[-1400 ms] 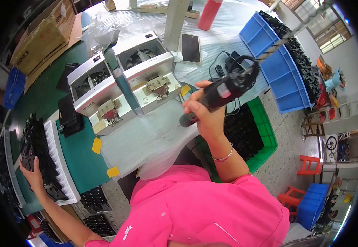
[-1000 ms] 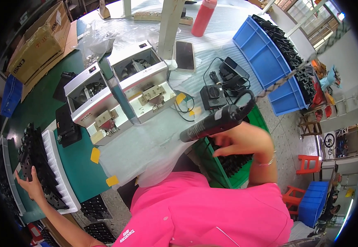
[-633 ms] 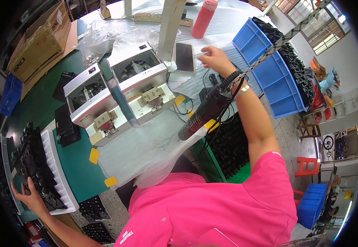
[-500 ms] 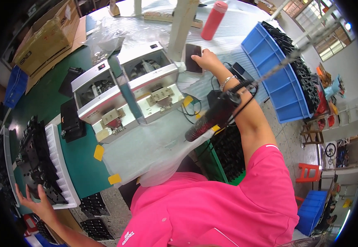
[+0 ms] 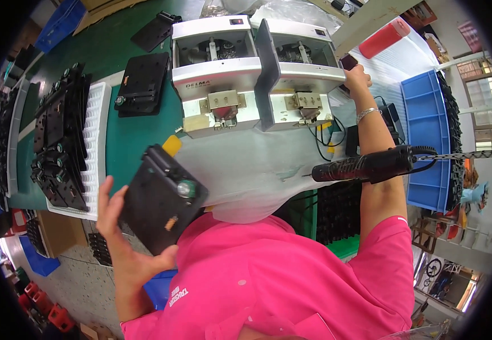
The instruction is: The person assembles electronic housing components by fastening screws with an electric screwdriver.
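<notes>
My left hand (image 5: 124,243) grips a flat black plate (image 5: 155,207) by its edges, thumb at the lower corner and fingers along the left side. The plate is tilted above the near table edge and carries a round silver-green part and a small copper-coloured piece. My right arm reaches forward. Beside the right-hand machine, my right hand (image 5: 359,79) has its fingers curled round a dark smartphone (image 5: 348,62), which it partly hides. A black electric screwdriver (image 5: 365,164) hangs level over my right forearm.
Two silver screw feeders (image 5: 220,76) stand side by side at centre. Similar black plates (image 5: 142,79) lie left of them, and more fill a white tray (image 5: 97,141). At right are a blue crate (image 5: 424,136) of black parts and a pink-red bottle (image 5: 384,38).
My left hand, empty before by the white tray, has brought a black plate toward my body. My right hand stays at the smartphone, its fingers now more curled. The view has turned left.
</notes>
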Tool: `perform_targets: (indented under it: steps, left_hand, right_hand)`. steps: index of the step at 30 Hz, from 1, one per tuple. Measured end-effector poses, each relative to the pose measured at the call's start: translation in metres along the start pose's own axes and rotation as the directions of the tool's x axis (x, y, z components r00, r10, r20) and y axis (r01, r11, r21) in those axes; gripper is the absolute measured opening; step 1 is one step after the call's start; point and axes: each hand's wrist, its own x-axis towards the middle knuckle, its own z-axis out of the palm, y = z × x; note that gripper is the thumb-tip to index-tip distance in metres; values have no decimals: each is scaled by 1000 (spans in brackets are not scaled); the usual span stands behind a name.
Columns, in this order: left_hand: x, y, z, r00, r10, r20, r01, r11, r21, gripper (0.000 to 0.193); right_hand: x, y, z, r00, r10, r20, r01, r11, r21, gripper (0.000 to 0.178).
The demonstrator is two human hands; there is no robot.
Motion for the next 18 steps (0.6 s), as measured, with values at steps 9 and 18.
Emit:
perform_targets:
  steps: [9, 18]
  left_hand:
    - [-3, -4, 48, 981, 3, 196, -8, 1000, 22, 102]
    - [12, -21, 86, 961, 141, 239, -176, 975, 135, 100]
  right_hand:
    - [-11, 8, 3, 993, -13, -114, 28, 992, 127, 86]
    - [-149, 120, -125, 729, 14, -684, 638, 348, 687, 33]
